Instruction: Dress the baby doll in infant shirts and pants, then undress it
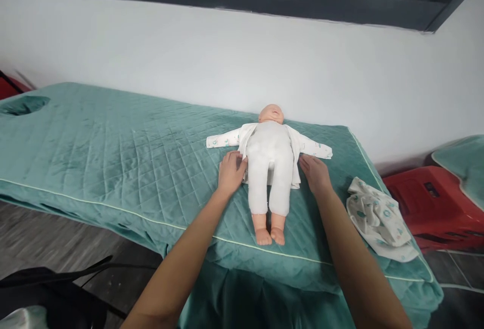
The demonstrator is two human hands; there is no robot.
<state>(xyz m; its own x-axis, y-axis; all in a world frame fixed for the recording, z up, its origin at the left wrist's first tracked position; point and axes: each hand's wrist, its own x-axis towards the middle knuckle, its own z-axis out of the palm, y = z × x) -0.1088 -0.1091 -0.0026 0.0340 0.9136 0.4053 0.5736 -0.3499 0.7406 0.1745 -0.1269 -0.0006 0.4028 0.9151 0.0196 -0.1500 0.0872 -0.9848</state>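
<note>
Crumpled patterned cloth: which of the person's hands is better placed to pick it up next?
Probably the right hand, nearer the cloth; the left hand is beyond the doll.

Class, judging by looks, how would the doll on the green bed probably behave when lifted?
The doll would probably squash slightly, as it looks padded around the middle. Its smooth head seems firmer. The open jacket would likely hang floppily, since its edges lie loose.
</note>
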